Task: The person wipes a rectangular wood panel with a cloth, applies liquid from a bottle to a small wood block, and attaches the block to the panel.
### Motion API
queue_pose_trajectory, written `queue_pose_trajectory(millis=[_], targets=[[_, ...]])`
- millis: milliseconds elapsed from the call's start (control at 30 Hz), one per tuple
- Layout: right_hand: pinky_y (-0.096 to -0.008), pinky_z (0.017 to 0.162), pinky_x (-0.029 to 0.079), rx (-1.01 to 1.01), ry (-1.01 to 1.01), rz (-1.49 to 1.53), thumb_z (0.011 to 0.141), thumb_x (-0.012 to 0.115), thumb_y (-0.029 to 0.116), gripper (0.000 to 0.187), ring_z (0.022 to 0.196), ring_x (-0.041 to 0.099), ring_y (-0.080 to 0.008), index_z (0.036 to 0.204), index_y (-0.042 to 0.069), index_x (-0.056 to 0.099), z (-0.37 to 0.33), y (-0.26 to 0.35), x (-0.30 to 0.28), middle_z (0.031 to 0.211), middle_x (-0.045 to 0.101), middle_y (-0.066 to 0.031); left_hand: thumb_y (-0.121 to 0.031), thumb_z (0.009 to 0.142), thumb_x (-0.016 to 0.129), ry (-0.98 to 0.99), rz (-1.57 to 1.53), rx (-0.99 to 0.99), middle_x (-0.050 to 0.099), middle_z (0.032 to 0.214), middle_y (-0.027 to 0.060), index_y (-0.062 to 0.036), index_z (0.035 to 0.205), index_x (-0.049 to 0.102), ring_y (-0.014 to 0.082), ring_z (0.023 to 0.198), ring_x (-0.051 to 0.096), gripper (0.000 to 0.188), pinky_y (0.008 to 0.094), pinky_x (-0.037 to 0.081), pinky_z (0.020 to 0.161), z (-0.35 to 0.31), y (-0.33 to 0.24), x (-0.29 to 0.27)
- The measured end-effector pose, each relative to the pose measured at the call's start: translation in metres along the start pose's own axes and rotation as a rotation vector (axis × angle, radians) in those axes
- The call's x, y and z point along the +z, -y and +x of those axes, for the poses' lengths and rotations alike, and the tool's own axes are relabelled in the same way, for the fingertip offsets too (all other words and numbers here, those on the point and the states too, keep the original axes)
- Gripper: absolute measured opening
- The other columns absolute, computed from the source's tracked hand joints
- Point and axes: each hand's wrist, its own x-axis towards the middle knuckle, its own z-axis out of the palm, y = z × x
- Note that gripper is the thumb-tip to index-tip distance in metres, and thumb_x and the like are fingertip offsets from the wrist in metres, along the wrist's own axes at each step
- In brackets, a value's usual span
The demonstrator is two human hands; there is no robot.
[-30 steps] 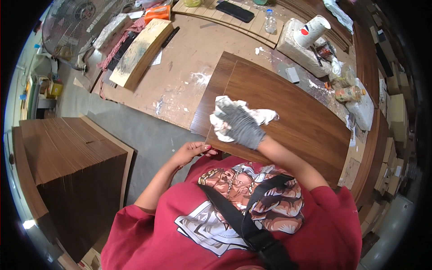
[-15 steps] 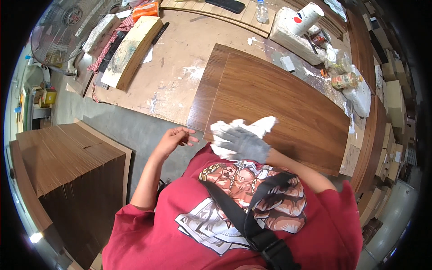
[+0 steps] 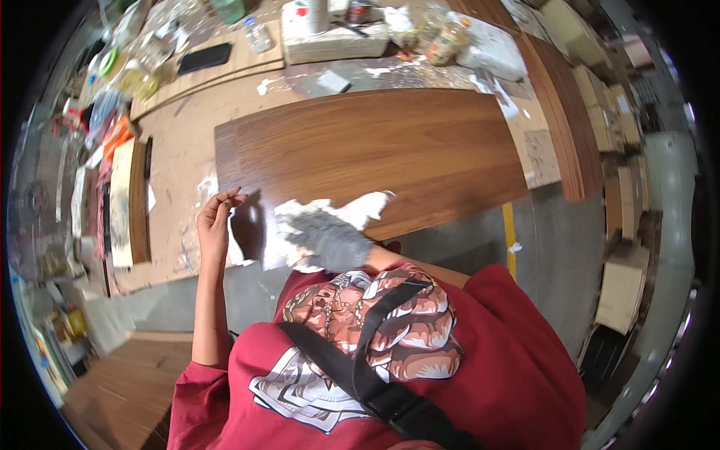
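A brown wood-grain board [image 3: 375, 150] lies across the table, its near edge toward my body. My right hand [image 3: 330, 240], in a grey glove smeared by motion, presses a crumpled white cloth [image 3: 367, 208] at the board's near left part. The cloth bunches out on both sides of the glove. My left hand [image 3: 219, 210] is bare and raised at the board's left end, fingers loosely bent and apart from the thumb. I see nothing clearly held in it. A narrow white piece [image 3: 238, 238] shows below that hand; its kind is unclear.
On the stained table [image 3: 180, 157], a pale wooden block [image 3: 124, 202] stands left. A phone [image 3: 204, 58] and a clear bottle [image 3: 257, 34] are at the back, beside a white foam block [image 3: 334, 41]. Long brown boards [image 3: 559, 105] run along the right, with cartons [image 3: 625, 285] beyond.
The view has swung right, so the board now lies more crosswise. My left hand has risen to the board's left end. My right hand has shifted along the near edge with the cloth.
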Motion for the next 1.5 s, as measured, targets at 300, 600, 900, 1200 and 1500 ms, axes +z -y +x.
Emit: queue_pose_trajectory(millis=[300, 600, 900, 1200, 1500], targets=[[-0.0426, 0.123, 0.022, 1.079, -0.89, -0.525, 0.1, 0.051, 0.04, 0.063, 0.145, 0.033, -0.0355, 0.15, 0.005, 0.038, -0.258, -0.166, -0.039, 0.152, 0.041, -0.0206, -0.027, 0.105, 0.044, 0.185, 0.999, 0.396, 0.024, 0.165, 0.0161, -0.0044, 0.153, 0.039, 0.0308, 0.154, 0.018, 0.053, 0.0489, 0.006, 0.124, 0.061, -0.009, 0.085], [-0.0442, 0.083, 0.049, 0.881, -0.401, -0.365, 0.073, 0.061, 0.032, 0.023, 0.098, 0.061, -0.0276, 0.086, 0.015, 0.069, -0.111, -0.009, -0.068, 0.089, 0.064, -0.0083, -0.047, 0.106, 0.035, -0.032, 1.256, 0.322, 0.017, 0.166, 0.0206, -0.0045, 0.159, 0.022, 0.0333, 0.155, 0.012, 0.069, 0.05, 0.008, 0.124, 0.065, 0.004, 0.118], [-0.0466, 0.117, 0.026, 0.926, -1.314, -0.513, 0.103, 0.039, 0.048, 0.05, 0.133, 0.043, -0.0333, 0.136, 0.011, 0.051, -0.314, -0.215, -0.051, 0.135, 0.051, -0.0149, -0.051, 0.105, 0.037, -0.253, 1.276, 0.059, 0.015, 0.165, 0.0252, 0.0043, 0.157, 0.02, 0.0345, 0.154, 0.013, 0.077, 0.0459, 0.011, 0.125, 0.063, 0.0, 0.105], [-0.0364, 0.104, 0.043, 0.893, -1.484, 0.238, 0.103, 0.049, 0.024, 0.034, 0.12, 0.055, -0.0249, 0.128, 0.004, 0.057, -0.395, -0.261, -0.136, 0.128, 0.058, -0.0143, -0.053, 0.104, 0.036, -0.46, 1.274, -0.086, 0.023, 0.162, 0.0272, 0.0063, 0.155, 0.024, 0.0357, 0.153, 0.019, 0.079, 0.0448, 0.013, 0.125, 0.068, 0.029, 0.095], [-0.0467, 0.125, 0.009, 0.395, -0.346, -0.206, 0.098, 0.048, 0.05, 0.065, 0.154, 0.016, -0.0359, 0.154, 0.018, 0.04, -0.137, -0.155, -0.105, 0.164, 0.024, -0.0203, -0.056, 0.105, 0.03, -0.425, 1.417, -0.192, 0.014, 0.165, 0.0256, 0.002, 0.158, 0.02, 0.0392, 0.154, 0.01, 0.079, 0.051, 0.006, 0.124, 0.077, 0.01, 0.15]])
